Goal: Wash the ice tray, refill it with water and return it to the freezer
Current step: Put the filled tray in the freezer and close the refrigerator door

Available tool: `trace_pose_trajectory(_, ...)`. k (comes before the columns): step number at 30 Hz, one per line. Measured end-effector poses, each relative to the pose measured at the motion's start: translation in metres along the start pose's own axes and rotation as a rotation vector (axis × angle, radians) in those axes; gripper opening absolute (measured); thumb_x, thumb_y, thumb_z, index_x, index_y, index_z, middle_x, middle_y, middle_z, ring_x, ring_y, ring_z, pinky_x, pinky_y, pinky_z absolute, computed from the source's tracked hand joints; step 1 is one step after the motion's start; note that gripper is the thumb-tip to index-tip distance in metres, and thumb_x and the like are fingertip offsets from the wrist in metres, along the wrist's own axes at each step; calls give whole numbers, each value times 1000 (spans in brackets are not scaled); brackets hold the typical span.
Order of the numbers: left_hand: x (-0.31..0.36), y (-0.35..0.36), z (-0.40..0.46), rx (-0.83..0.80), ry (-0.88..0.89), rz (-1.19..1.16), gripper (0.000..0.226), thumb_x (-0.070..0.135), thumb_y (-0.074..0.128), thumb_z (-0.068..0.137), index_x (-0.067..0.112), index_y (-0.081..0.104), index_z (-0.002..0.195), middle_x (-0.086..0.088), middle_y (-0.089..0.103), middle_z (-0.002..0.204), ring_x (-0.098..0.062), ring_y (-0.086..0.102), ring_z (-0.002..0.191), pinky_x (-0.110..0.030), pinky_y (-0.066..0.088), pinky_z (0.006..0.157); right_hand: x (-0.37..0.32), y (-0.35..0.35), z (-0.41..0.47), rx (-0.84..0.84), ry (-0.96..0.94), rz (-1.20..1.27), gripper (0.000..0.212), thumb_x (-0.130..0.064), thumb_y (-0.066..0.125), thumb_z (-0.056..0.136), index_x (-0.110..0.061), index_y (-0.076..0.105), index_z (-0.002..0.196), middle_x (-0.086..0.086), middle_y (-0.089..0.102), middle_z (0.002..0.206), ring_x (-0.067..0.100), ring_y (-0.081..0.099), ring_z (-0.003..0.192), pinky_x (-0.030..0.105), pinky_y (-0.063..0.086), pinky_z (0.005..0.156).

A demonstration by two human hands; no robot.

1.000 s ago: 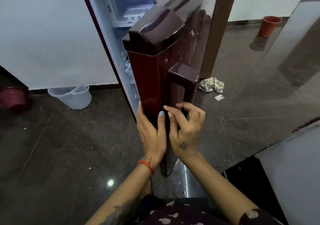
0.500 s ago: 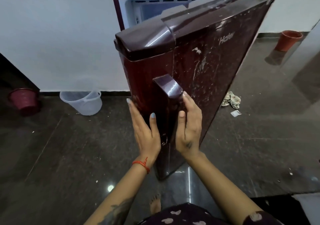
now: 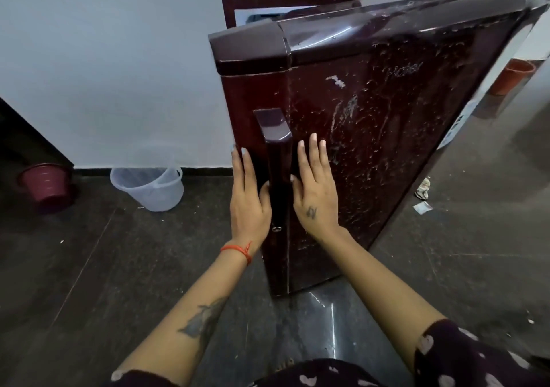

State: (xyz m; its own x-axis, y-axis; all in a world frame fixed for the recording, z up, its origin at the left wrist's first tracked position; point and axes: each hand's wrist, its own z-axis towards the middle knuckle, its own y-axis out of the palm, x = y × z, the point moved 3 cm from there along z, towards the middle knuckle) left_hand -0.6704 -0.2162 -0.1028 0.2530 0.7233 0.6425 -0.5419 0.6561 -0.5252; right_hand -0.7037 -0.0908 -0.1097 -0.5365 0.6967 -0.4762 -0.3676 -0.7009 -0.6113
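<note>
The maroon fridge door (image 3: 387, 136) stands almost closed, with only a thin slit of white interior (image 3: 259, 19) showing at the top left. My left hand (image 3: 248, 199) lies flat with straight fingers on the door's left edge, beside the vertical handle (image 3: 276, 160). Flat against the door face, just right of the handle, my right hand (image 3: 315, 190) presses with fingers straight. The ice tray and freezer compartment are hidden behind the door.
A translucent white bucket (image 3: 148, 187) stands by the wall at left, with a maroon pot (image 3: 47, 187) further left. An orange pot (image 3: 510, 75) sits far right. Crumpled paper scraps (image 3: 422, 190) lie on the dark floor right of the fridge.
The door has swung from wide open to nearly closed, hiding the freezer. Both hands moved from around the door edge and handle to lying flat on either side of the handle.
</note>
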Motion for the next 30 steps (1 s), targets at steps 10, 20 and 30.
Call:
trace_pose_trajectory(10,-51,13,74,-124,-1,117,69,12,43,97,14,-1,151,-5,-3,160,-23,9,148,-35,45,99,16,44,50,-94,2,-96,57,-17,46,99,-6,19,149,13,9,158,28,4,146,49,32,112)
trace_pose_trajectory(20,-84,28,129,-201,19,182,69,14,41,98,17,-2,152,-3,-4,161,-24,6,148,-46,38,110,25,71,87,-166,64,-178,60,-21,42,99,-5,13,149,14,5,159,25,-4,145,45,18,119)
trace_pose_trajectory(30,-90,33,146,-258,5,183,68,17,39,98,20,-3,152,-1,-6,161,-23,7,148,-48,38,109,24,74,98,-226,113,-200,62,-24,38,100,-8,4,150,5,-10,157,18,-16,142,44,11,120)
